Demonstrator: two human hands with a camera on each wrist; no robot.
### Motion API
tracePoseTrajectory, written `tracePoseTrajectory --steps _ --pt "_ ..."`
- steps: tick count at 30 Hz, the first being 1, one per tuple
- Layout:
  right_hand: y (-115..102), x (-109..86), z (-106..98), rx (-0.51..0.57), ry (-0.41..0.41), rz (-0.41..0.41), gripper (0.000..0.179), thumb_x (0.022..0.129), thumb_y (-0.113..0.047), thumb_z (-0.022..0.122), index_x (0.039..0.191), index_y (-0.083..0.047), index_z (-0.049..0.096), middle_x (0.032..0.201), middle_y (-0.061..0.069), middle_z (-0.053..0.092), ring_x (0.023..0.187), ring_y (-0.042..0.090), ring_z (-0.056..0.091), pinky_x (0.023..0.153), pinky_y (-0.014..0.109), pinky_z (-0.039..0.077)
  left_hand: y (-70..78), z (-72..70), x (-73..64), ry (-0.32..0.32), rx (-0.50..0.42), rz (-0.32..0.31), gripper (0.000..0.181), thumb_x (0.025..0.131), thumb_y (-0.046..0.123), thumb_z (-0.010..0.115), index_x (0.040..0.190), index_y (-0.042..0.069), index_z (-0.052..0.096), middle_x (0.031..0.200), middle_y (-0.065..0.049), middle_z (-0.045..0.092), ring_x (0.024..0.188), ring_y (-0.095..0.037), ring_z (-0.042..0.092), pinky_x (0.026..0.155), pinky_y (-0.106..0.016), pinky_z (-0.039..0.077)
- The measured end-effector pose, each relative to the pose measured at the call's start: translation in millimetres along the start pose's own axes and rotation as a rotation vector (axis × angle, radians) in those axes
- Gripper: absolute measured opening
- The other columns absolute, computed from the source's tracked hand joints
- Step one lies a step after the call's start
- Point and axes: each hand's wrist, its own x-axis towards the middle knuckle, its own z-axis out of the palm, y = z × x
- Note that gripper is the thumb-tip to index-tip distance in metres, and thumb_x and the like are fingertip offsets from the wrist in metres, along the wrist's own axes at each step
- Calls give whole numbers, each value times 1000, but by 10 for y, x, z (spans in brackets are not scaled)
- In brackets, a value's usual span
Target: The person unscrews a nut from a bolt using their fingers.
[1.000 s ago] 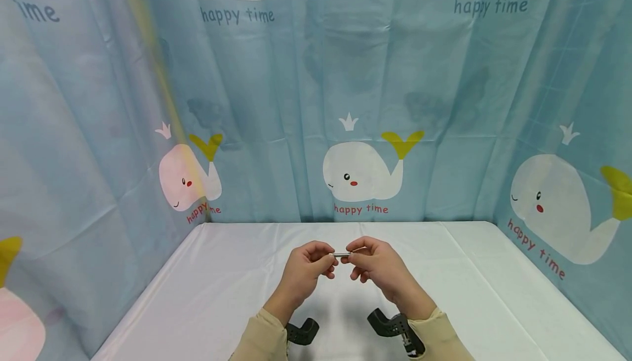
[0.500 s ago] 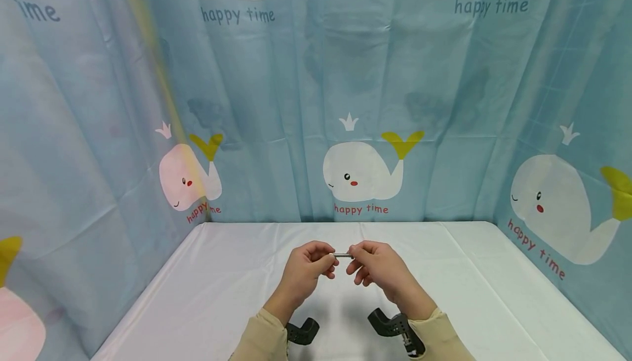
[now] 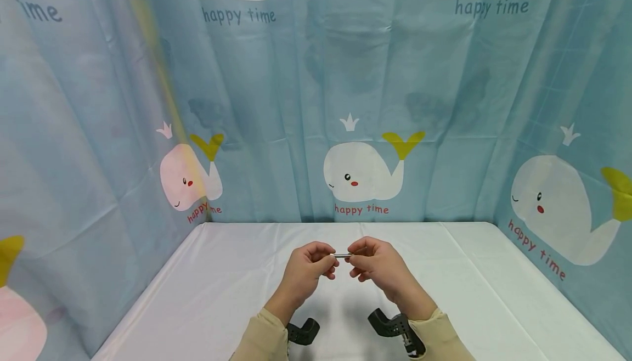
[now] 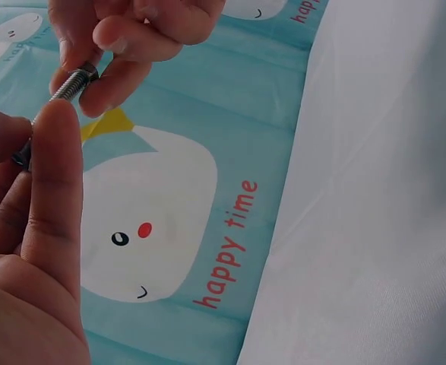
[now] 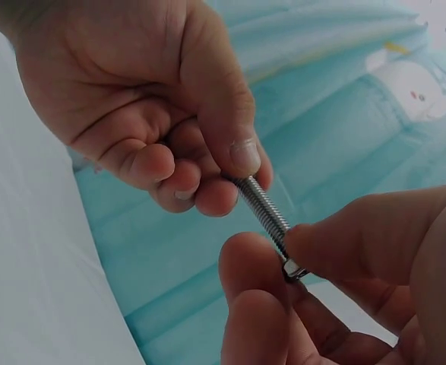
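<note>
A silver threaded bolt (image 5: 265,209) spans the gap between both hands, above the table. My left hand (image 3: 303,273) pinches one end of it between thumb and fingers; in the left wrist view a dark end piece (image 4: 23,157) peeks out below that grip. At the other end sits a six-sided piece that looks like a hex nut (image 5: 293,271). My right hand (image 3: 382,268) has thumb and fingers around this nut, its other fingers loosely bent. The fingers partly cover both ends of the bolt (image 4: 72,84).
Under the hands lies a white-covered table (image 3: 207,295). Blue curtains (image 3: 296,75) printed with whales enclose its back and both sides. A black wrist mount (image 3: 302,332) is on the left wrist, and another black mount (image 3: 395,325) on the right.
My right hand's thumb and fingers have shifted against each other at the bolt's end: drawn together half a second ago, forefinger reaching forward again now. The left hand keeps its place.
</note>
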Motion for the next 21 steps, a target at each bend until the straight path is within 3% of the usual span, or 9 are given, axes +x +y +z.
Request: tracePoseTrajectory --steps 5,10,13,16,21 --pt "0 7 3 -14 -1 -21 18 89 -2 64 107 1 65 98 14 68 76 29 67 66 36 55 10 -2 -3 3 1 -2 11 94 10 67 102 2 68 86 -14 69 74 -29 67 72 -36 60" --pt "-16 -5 6 -11 -27 28 30 95 -22 66 116 -1 63 99 14 70 72 29 68 64 36 56 27 -7 -11 3 2 8 13 94 9 68 102 -1 67 85 -14 68 76 -33 67 71 -36 60" --pt "-15 -7 4 -27 -4 53 34 98 -33 63 110 -1 65 88 14 70 63 25 65 59 33 54 36 -6 -15 2 1 13 14 93 9 68 102 -2 67 85 -15 68 74 -29 68 71 -36 60" --pt "-13 -11 -1 -39 15 54 29 100 -29 62 101 0 67 80 13 68 60 21 61 57 31 52 37 -5 -14 0 -2 17 15 94 9 68 103 -2 67 86 -17 69 73 -28 68 71 -36 60" --pt "-31 -20 0 -21 15 33 21 98 -19 64 105 0 66 86 16 68 63 23 61 58 31 51 25 -2 -4 1 -6 4 11 94 8 67 102 1 67 86 -16 69 82 -46 65 71 -36 60"
